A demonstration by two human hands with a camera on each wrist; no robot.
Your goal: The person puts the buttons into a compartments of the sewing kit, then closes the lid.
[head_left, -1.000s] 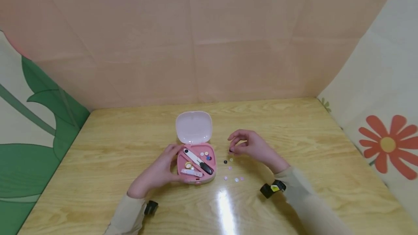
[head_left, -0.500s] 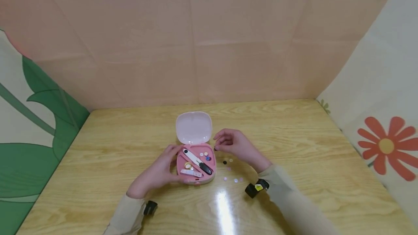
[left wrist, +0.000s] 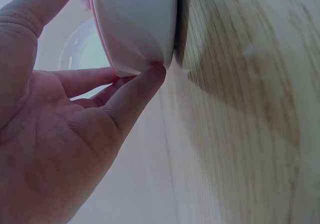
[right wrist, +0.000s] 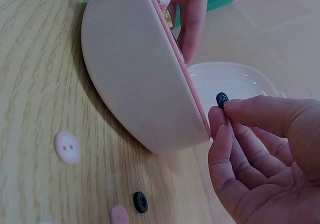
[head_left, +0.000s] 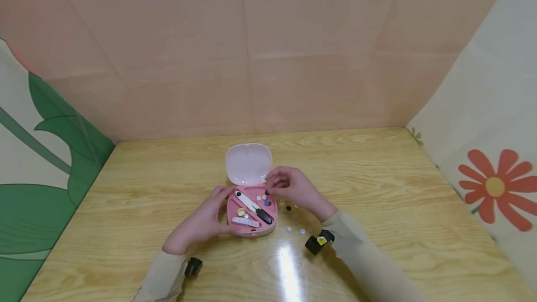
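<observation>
A pink sewing box (head_left: 262,232) stands with its pale lid (head_left: 249,164) folded back. My left hand (head_left: 201,223) grips its left side, thumb near the front and fingers toward the back. Between thumb and forefinger my right hand (head_left: 295,188) pinches a dark button (right wrist: 222,100), held over the box's back right compartment. Several buttons (head_left: 267,203), white and blue among them, lie in that compartment. A slim white tool with a black end (head_left: 253,207) crosses the middle diagonally. The front left compartment holds a white strip with markings (head_left: 245,222) and a gold-rimmed round piece (head_left: 241,212).
Right of the box, loose buttons lie on the wooden table (head_left: 147,190): a black button (right wrist: 141,202), a pink-and-white button (right wrist: 67,147) and several pale ones. A hanging pinkish cloth (head_left: 251,59) borders the table's far edge.
My right hand has carried the dark button leftward from the table at the box's right to above the back right compartment. The left hand and box have stayed in place.
</observation>
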